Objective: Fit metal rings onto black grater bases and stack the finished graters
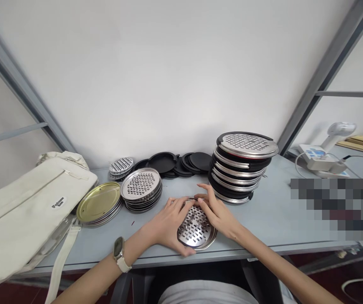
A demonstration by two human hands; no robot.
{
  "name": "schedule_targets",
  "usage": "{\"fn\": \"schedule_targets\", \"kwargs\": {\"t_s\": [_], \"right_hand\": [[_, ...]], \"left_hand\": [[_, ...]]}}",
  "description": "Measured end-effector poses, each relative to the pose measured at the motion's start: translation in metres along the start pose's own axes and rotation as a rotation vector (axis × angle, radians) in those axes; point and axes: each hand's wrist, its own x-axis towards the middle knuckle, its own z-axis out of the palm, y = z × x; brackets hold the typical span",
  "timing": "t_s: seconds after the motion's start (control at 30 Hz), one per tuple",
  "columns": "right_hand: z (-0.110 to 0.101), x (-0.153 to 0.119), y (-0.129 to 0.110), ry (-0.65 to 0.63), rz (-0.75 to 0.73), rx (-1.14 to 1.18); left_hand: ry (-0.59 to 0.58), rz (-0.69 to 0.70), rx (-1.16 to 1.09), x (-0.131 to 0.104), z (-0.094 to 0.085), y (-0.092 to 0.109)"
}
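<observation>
A round metal grater plate [195, 228] with raised teeth lies at the table's front edge, seated in or on a shallow round metal rim [212, 241]; how they join is hidden. My left hand [172, 226] grips its left side, thumb at the near edge and fingers at the far edge. My right hand [216, 213] bends over the far right edge with its fingertips on the rim, one finger raised. Just behind stands a tall stack of graters [236, 179] with black and silver rims. To the left is a shorter stack of grater plates [140, 190].
Gold-coloured round lids [100, 202] lie stacked beside a cream bag [35, 211] whose strap hangs over the table edge. Black round trays [162, 164] and small grater discs [121, 166] line the wall. A white scanner on a stand [335, 137] is at the right.
</observation>
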Motion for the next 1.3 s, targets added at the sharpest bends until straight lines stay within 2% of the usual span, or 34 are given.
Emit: {"fn": "schedule_targets", "kwargs": {"t_s": [0.23, 0.5, 0.93, 1.3], "right_hand": [[0.001, 0.000, 0.001, -0.018, -0.014, -0.027], [-0.002, 0.002, 0.013, 0.090, -0.094, -0.101], [-0.001, -0.001, 0.010, 0.005, -0.059, -0.140], [0.002, -0.001, 0.015, 0.029, -0.076, -0.160]], "left_hand": [[-0.002, 0.013, -0.043, 0.002, 0.001, 0.000], [-0.023, 0.007, -0.032, 0.002, -0.001, 0.001], [-0.035, 0.030, 0.002, 0.002, 0.001, -0.001], [-0.059, -0.014, 0.014, -0.001, 0.002, -0.001]]}}
